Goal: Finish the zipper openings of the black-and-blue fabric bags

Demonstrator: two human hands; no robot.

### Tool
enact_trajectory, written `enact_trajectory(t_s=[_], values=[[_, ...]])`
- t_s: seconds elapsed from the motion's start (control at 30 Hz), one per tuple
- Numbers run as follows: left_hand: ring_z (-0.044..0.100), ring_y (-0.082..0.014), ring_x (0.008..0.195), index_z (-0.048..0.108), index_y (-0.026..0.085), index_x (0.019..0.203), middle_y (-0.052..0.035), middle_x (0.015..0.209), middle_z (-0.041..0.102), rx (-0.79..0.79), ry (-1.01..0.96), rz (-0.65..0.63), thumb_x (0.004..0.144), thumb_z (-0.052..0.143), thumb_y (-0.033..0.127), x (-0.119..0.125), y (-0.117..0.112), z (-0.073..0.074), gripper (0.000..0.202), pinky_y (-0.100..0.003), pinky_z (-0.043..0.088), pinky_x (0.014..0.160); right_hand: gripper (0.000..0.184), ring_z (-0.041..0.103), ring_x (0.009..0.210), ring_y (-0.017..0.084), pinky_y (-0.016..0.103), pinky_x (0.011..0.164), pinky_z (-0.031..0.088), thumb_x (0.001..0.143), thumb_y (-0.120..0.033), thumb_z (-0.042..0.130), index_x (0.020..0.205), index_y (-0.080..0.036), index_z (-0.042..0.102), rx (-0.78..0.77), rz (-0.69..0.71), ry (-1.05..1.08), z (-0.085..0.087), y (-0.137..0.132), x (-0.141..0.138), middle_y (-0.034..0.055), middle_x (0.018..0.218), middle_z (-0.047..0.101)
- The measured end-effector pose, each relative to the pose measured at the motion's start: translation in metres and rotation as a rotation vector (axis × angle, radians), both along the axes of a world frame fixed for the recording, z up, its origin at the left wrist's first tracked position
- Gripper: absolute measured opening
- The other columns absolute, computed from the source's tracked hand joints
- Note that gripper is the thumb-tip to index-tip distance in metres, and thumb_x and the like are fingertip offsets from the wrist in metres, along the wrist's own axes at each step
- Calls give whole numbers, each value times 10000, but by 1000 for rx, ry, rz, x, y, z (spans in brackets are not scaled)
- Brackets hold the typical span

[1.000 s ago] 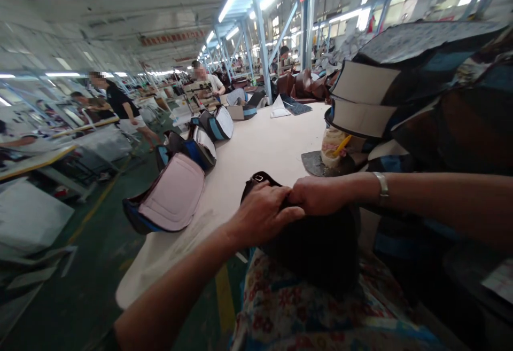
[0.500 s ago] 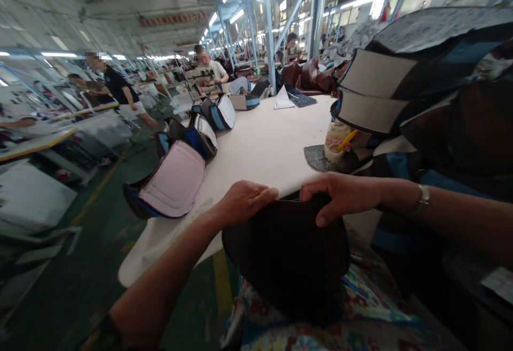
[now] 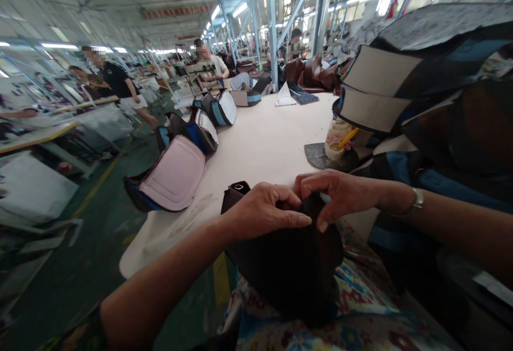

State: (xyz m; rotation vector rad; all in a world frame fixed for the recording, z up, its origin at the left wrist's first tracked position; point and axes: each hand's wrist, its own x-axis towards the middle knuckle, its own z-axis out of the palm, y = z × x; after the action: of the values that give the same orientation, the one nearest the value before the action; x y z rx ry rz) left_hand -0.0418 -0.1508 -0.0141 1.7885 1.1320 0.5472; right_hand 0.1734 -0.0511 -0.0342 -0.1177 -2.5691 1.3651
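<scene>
A dark bag piece point(image 3: 280, 271) stands on my lap, leaning at the near edge of the pale table. Its upper edge is pinched by my left hand point(image 3: 268, 207), thumb on the near side and fingers behind. Close beside it, my right hand point(image 3: 336, 193) grips the same edge between thumb and curled fingers. The two hands nearly touch. A small metal ring-shaped fitting point(image 3: 239, 186) shows on a dark tab at the piece's left corner. What lies behind the fingers is hidden, and the dark surface shows little detail.
On the pale table point(image 3: 264, 132), several unfinished bags point(image 3: 172, 174) line the left edge. A glue pot point(image 3: 335, 140) with a yellow-handled tool point(image 3: 348, 137) sits at right, beside stacked bag parts point(image 3: 380, 73). A person in a dark shirt point(image 3: 120, 81) stands beyond the aisle at left.
My left hand has slid right along the edge, closer to my right hand. The bag piece's upper edge has bunched inward, and the tab with the metal fitting has come into view.
</scene>
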Motion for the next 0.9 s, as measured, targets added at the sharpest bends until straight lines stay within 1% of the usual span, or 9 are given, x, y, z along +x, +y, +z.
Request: enact_trajectory(t_s=[0.07,0.2,0.37,0.43,0.57,0.67,0.73,0.8,0.9], values=[[400,-94,625,677,140,828,49,669,476,-13,-16,4,790,715,419,0,-2,1,285,-231,297,562,371,553,914,165,289,833,418,713,-380,831,914,-134,640,-21,-8,32,1,-3,-2,46,972,618],[405,-97,625,682,128,811,36,669,487,-32,1,-7,830,650,364,2,-5,6,239,-231,305,573,391,524,838,147,266,756,398,702,-400,835,876,-134,607,-56,-29,62,7,-14,-3,32,910,598],[408,-96,613,676,130,789,33,666,505,-6,-6,-10,810,637,310,5,-5,5,186,-233,321,581,348,452,750,115,249,700,357,762,-420,785,830,-138,591,-60,-124,5,10,-26,-2,-12,794,528],[400,-95,603,665,133,780,37,654,492,-12,-35,-4,800,639,305,5,-3,1,175,-233,316,575,322,441,752,114,247,696,357,807,-414,744,842,-131,595,-108,-108,-12,10,-27,0,-6,803,522],[409,-100,621,662,131,782,29,671,500,-50,-118,-13,801,630,293,2,1,-6,166,-235,319,583,255,426,742,109,241,680,347,861,-358,687,864,-118,601,-270,-62,-23,6,-24,2,-5,799,503],[426,-105,649,665,129,785,19,697,524,-35,-154,-10,807,615,259,0,3,-8,141,-238,329,602,216,424,757,111,241,687,343,869,-322,671,879,-116,607,-354,-78,-10,0,-23,2,-2,810,496],[425,-104,648,662,130,771,22,682,513,-5,-133,2,822,612,274,0,2,-8,161,-238,328,600,212,432,776,117,242,695,348,867,-315,670,898,-113,614,-382,-107,-1,-4,-23,0,6,830,509],[415,-101,631,657,129,747,27,657,491,27,-88,28,822,639,340,2,1,-7,225,-237,317,581,211,443,789,123,245,702,357,866,-310,660,925,-111,622,-394,-126,-1,-6,-24,-1,16,851,528],[383,-91,586,629,131,688,39,609,457,58,-23,89,787,675,379,7,0,-5,271,-231,286,534,196,437,765,121,241,682,359,865,-298,641,931,-113,629,-392,-142,-2,-6,-25,-3,15,842,535]])
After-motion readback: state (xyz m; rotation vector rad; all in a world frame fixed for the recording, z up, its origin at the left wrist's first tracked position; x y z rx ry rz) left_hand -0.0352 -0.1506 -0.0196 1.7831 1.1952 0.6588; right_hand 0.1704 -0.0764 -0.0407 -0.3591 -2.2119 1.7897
